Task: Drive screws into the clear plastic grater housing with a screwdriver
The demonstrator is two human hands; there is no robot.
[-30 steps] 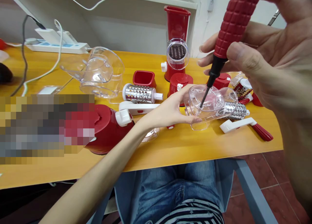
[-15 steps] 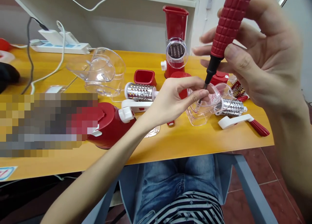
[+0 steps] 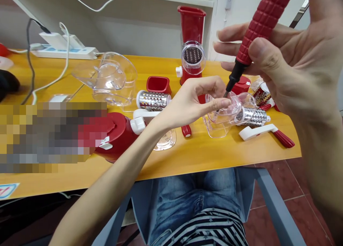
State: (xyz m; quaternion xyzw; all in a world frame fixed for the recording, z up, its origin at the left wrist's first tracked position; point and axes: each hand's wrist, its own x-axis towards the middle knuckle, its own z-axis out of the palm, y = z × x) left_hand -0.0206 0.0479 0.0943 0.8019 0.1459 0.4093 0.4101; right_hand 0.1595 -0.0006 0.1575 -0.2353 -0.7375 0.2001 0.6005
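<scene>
At the upper left of the frame a white power strip [image 3: 64,52] lies on the yellow table, with a clear plastic housing [image 3: 109,74] to its right; below that, at left centre, stands a red base [image 3: 118,135] with a white knob, partly lost behind a blurred patch. Toward the middle, a perforated metal drum [image 3: 152,100] lies in front of a small red cup [image 3: 158,84]. The left hand [image 3: 191,101] reaches to right of centre, its thumb and bent forefinger closing around a thin shaft, apparently in a pinch, though I cannot tell whether both fingers touch it. Under those fingertips is the second clear housing [image 3: 223,119], and the shaft belongs to the screwdriver [image 3: 262,21], which leans up to the right. The right hand [image 3: 289,60], at the upper right, grips its red handle between thumb and fingers. To work well here, I would steady the housing against the table, since it looks light and liable to turn, line the shaft up straight with the spot being worked, and press evenly so the tip does not slip onto the plastic or the guiding fingers
</scene>
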